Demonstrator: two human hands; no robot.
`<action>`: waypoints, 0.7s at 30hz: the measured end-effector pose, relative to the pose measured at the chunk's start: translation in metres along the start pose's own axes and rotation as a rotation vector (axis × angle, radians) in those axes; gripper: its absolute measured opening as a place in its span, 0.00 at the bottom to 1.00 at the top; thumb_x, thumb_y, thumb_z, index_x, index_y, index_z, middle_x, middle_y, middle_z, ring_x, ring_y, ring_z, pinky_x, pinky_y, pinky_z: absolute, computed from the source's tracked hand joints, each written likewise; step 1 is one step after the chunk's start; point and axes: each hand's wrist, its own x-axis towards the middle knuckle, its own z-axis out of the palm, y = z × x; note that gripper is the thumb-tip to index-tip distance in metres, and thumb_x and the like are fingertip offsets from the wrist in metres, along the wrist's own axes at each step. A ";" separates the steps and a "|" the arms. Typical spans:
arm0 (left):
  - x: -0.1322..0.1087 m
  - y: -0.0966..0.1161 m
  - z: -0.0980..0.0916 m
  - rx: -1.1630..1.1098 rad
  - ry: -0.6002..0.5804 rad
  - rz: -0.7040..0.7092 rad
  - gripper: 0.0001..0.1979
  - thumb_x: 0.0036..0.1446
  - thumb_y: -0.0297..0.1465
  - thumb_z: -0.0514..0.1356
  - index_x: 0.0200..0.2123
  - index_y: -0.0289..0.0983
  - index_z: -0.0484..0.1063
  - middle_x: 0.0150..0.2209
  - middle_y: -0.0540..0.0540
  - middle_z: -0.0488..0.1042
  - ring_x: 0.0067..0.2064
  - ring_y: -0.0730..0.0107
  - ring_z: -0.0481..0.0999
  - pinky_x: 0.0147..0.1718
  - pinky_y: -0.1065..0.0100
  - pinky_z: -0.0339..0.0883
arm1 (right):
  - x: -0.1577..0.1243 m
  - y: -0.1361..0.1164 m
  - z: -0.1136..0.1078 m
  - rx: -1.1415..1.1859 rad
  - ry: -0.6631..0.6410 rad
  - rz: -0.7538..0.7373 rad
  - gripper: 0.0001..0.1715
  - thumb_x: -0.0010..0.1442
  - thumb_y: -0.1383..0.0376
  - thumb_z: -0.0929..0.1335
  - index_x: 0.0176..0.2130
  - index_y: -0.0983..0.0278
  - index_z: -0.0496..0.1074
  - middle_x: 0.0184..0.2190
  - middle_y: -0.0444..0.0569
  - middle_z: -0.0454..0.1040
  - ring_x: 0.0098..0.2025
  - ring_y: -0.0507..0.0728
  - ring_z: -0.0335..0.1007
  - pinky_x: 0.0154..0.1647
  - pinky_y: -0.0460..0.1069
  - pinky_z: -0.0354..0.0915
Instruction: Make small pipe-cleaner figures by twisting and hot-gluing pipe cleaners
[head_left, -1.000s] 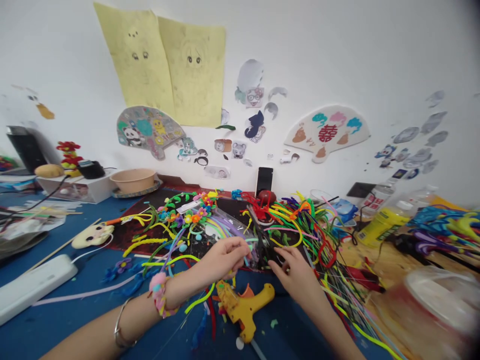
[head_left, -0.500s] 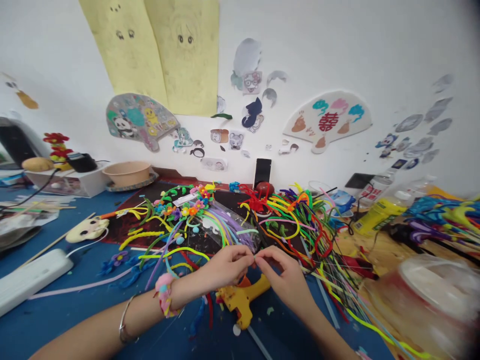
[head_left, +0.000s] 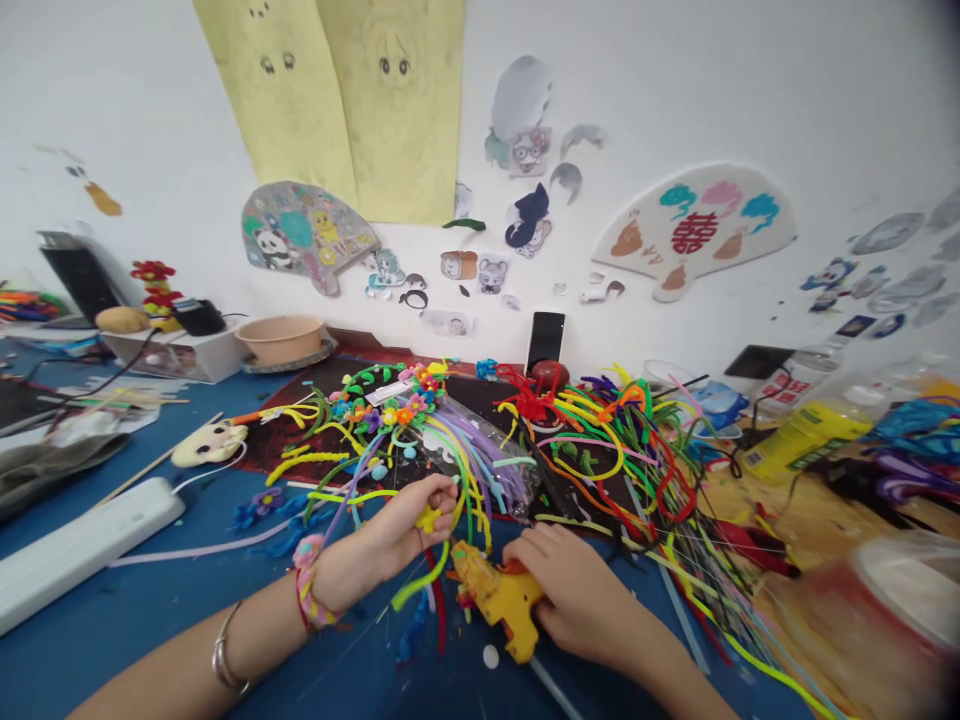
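My left hand (head_left: 401,525) is closed in a pinch on a small yellow piece (head_left: 428,518), with green and yellow pipe cleaners (head_left: 457,490) arching over its fingers. A pink fuzzy band and a silver bangle ring that wrist. My right hand (head_left: 574,590) lies low on the blue table, its fingers wrapped round the body of a yellow glue gun (head_left: 499,598) whose nozzle points left. A clear bag of pale pipe cleaners (head_left: 480,455) lies just beyond both hands.
A tangled heap of coloured pipe cleaners (head_left: 637,470) spreads to the right. A flower bunch (head_left: 390,400), a white power strip (head_left: 75,550), a bowl (head_left: 281,338), a black phone (head_left: 546,342) and bottles (head_left: 802,435) ring the table. A blurred clear container (head_left: 885,610) sits near right.
My hands, pinched together half a second ago, have parted. The right hand dropped onto the yellow glue gun and gripped it. The left hand shifted left with its small yellow piece.
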 end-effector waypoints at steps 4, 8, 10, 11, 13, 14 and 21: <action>-0.006 -0.006 -0.003 -0.169 0.126 0.055 0.09 0.53 0.28 0.54 0.23 0.35 0.58 0.19 0.57 0.54 0.17 0.83 0.55 0.17 0.77 0.51 | -0.005 0.003 -0.015 0.090 0.083 0.004 0.08 0.48 0.70 0.66 0.33 0.62 0.66 0.29 0.44 0.70 0.30 0.55 0.63 0.30 0.48 0.55; -0.030 0.017 -0.001 -0.267 0.224 0.152 0.08 0.56 0.26 0.52 0.24 0.35 0.59 0.20 0.56 0.55 0.18 0.83 0.57 0.17 0.78 0.53 | -0.011 0.008 -0.030 0.231 0.180 -0.025 0.04 0.53 0.64 0.66 0.31 0.62 0.65 0.26 0.44 0.69 0.27 0.53 0.63 0.27 0.46 0.55; -0.046 0.034 -0.002 -0.277 0.241 0.220 0.09 0.57 0.25 0.52 0.24 0.35 0.60 0.20 0.55 0.57 0.19 0.82 0.59 0.18 0.77 0.55 | -0.012 0.012 -0.033 0.256 0.221 0.019 0.04 0.55 0.64 0.65 0.33 0.62 0.66 0.28 0.45 0.69 0.28 0.53 0.64 0.28 0.46 0.57; -0.052 0.041 -0.002 -0.273 0.224 0.335 0.10 0.58 0.24 0.52 0.24 0.34 0.61 0.21 0.55 0.57 0.19 0.82 0.58 0.18 0.77 0.56 | -0.012 0.015 -0.034 0.259 0.233 0.041 0.04 0.56 0.64 0.65 0.34 0.62 0.66 0.29 0.45 0.69 0.29 0.53 0.65 0.29 0.46 0.58; -0.060 0.049 -0.001 -0.300 0.201 0.456 0.12 0.59 0.24 0.51 0.23 0.35 0.60 0.18 0.56 0.52 0.17 0.82 0.54 0.16 0.76 0.53 | -0.010 0.020 -0.033 0.252 0.262 0.070 0.04 0.55 0.65 0.65 0.35 0.62 0.67 0.29 0.45 0.70 0.28 0.53 0.66 0.28 0.46 0.60; -0.060 0.048 0.000 -0.331 0.197 0.466 0.12 0.59 0.24 0.51 0.22 0.35 0.60 0.18 0.57 0.50 0.17 0.82 0.53 0.16 0.76 0.52 | -0.009 0.022 -0.031 0.243 0.281 0.075 0.04 0.55 0.64 0.66 0.34 0.62 0.67 0.28 0.45 0.70 0.28 0.53 0.66 0.27 0.46 0.60; -0.039 0.014 0.005 -0.445 0.139 0.129 0.12 0.58 0.24 0.51 0.22 0.34 0.62 0.20 0.53 0.59 0.21 0.79 0.63 0.21 0.76 0.62 | -0.004 0.023 -0.022 0.313 0.485 0.074 0.10 0.52 0.60 0.70 0.33 0.61 0.67 0.33 0.49 0.72 0.33 0.57 0.70 0.34 0.48 0.66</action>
